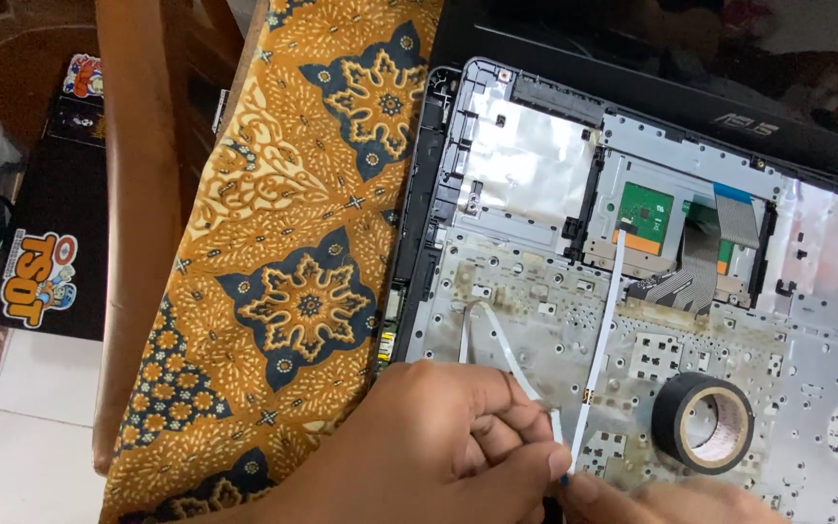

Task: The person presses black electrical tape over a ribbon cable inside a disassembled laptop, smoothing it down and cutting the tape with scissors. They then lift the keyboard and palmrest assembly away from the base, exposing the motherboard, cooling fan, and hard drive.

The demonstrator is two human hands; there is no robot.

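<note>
Orange-and-navy batik cloth (293, 262) over table, black stickered box (50, 233) on white floor, left hand (438, 446) pinched thin white ribbon cable (601, 330) on opened grey laptop shell (535, 155), right hand (661, 500) fingers' grip unclear, black tape roll (703, 423) beside.

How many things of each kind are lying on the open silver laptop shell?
Thin white flat ribbon cables: 2
Wide grey striped ribbon cable: 1
Black tape roll with tan cardboard core: 1
Green circuit board: 1
Total: 5

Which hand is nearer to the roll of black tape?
Right. The right hand lies just below the roll of black tape, at the lower edge. The left hand is farther to its left, pinching a thin white ribbon cable.
</note>
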